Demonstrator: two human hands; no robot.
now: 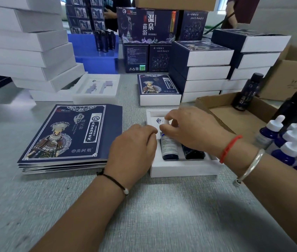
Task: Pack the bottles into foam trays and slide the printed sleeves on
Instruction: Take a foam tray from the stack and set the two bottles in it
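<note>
1. Pinching the white cap of the small dark-blue dropper bottle (pixel 168 147), your right hand (pixel 191 130) has thumb and forefinger curled round its top; the bottle lies in the left slot of the white foam tray (pixel 184 169).
2. Your left hand (pixel 133 150) rests at the tray's left edge, fingers curled down against it; you cannot tell whether they grip the tray or only press on it.
3. A taller black bottle (pixel 193 153) lies in the slot just beside the blue one.
4. The tray sits on the grey tabletop (pixel 162 215), right of a stack of flat navy printed sleeves (pixel 71 135).
5. More white-capped blue dropper bottles (pixel 289 140) stand near your right wrist, beside an open brown cardboard box (pixel 234 113).
6. Finished sleeved boxes (pixel 204 70) are stacked behind the tray.
</note>
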